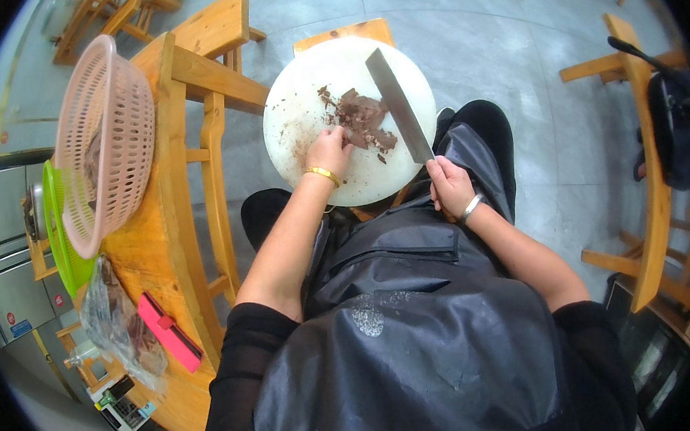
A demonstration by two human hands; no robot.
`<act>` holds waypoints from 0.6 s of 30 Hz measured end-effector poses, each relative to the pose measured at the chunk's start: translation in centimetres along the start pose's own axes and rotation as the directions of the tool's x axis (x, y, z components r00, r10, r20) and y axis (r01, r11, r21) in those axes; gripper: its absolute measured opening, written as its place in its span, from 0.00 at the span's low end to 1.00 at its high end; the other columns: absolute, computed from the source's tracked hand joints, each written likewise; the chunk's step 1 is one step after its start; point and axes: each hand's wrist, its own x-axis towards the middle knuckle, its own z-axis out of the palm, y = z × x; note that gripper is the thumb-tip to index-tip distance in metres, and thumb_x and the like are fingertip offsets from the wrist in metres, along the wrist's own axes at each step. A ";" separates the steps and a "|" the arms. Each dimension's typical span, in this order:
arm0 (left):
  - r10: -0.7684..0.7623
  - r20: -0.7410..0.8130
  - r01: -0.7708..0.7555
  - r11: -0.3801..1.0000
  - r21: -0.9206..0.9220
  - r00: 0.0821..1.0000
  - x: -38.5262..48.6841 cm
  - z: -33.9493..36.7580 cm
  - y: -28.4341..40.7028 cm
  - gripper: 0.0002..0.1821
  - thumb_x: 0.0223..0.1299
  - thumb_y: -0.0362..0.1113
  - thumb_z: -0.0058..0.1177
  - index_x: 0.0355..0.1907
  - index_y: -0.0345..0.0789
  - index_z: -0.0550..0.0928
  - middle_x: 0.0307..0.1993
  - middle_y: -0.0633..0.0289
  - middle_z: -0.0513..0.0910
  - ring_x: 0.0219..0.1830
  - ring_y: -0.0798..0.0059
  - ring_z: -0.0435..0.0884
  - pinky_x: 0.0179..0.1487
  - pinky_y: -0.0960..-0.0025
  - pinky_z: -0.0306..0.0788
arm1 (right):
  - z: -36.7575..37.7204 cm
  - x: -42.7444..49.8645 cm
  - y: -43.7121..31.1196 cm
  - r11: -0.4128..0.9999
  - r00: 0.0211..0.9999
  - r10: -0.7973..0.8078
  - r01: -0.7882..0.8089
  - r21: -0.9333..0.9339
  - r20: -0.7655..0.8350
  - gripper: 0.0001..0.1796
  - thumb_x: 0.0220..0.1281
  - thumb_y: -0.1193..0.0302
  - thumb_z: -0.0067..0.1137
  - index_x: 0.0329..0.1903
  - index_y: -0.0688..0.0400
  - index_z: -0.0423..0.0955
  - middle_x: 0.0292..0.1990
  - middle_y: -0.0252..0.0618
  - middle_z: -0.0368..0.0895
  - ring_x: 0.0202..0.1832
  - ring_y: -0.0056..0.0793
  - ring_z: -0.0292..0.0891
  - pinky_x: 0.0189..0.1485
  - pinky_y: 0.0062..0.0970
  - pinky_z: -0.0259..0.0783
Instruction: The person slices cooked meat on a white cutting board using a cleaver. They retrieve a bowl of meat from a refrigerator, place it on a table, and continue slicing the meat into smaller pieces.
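In front of me is a round white cutting board (289,122), resting on a wooden stool or chair (361,30). Brown, cooked-looking meat (364,112), partly sliced, lies in a loose heap at its middle, with crumbs scattered to the left. My left hand (329,150) has its fingertips and thumb on a piece at the heap's near left edge; the exact grip is partly hidden. My right hand (452,187) is closed around the handle of a broad Chinese cleaver (398,105). The blade slants over the board's right side, apart from the meat.
On the wooden table (135,256) at left, a pink plastic colander (131,129) holding brown pieces leans beside a green plastic basket (57,232). A clear plastic bag (119,324) and a pink phone case (169,332) lie nearer. A wooden chair (653,191) with a dark bag (675,128) stands right.
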 end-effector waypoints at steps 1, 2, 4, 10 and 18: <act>-0.026 -0.030 0.024 0.998 -0.052 0.999 0.6 0.3 -0.9 0.14 0.52 0.36 0.61 0.41 0.36 0.77 0.39 0.51 0.80 0.39 0.57 0.81 0.44 0.60 0.75 | 0.0 0.0 -0.1 1.000 1.000 0.005 -0.005 -0.012 0.002 0.21 0.72 0.53 0.44 0.38 0.59 0.71 0.14 0.31 0.69 0.12 0.18 0.65 0.17 0.20 0.63; -0.076 -0.042 0.070 0.991 -0.116 0.996 1.2 0.6 -1.8 0.14 0.52 0.36 0.61 0.41 0.35 0.76 0.38 0.51 0.81 0.37 0.60 0.82 0.42 0.61 0.76 | 0.0 -0.1 -0.1 0.999 1.000 -0.007 0.008 -0.037 0.015 0.21 0.72 0.53 0.44 0.40 0.60 0.71 0.14 0.31 0.69 0.12 0.18 0.66 0.17 0.20 0.64; -0.216 -0.029 0.187 0.899 -0.396 0.976 2.6 0.8 -3.9 0.13 0.55 0.35 0.61 0.39 0.34 0.76 0.35 0.54 0.81 0.33 0.68 0.82 0.36 0.66 0.76 | 0.0 -0.3 -0.3 0.996 0.999 -0.029 0.032 -0.086 0.031 0.21 0.71 0.53 0.45 0.42 0.60 0.72 0.14 0.31 0.69 0.13 0.18 0.67 0.18 0.20 0.65; -0.166 -0.053 0.038 0.501 -0.865 0.985 1.2 -4.0 -4.6 0.09 0.65 0.34 0.54 0.43 0.33 0.74 0.33 0.60 0.80 0.26 0.78 0.79 0.28 0.75 0.75 | 0.6 -0.2 -0.6 0.930 0.979 -0.152 0.187 -0.317 0.134 0.17 0.72 0.58 0.45 0.44 0.60 0.72 0.15 0.32 0.71 0.13 0.19 0.70 0.18 0.21 0.66; -0.045 -0.842 -0.574 0.712 -0.405 0.538 -9.2 -28.7 4.0 0.08 0.68 0.29 0.47 0.48 0.34 0.74 0.36 0.61 0.78 0.28 0.82 0.76 0.33 0.79 0.73 | 0.6 1.9 -4.7 0.726 0.880 0.051 0.292 -0.622 0.472 0.23 0.67 0.51 0.47 0.41 0.59 0.75 0.25 0.52 0.80 0.31 0.50 0.79 0.39 0.40 0.73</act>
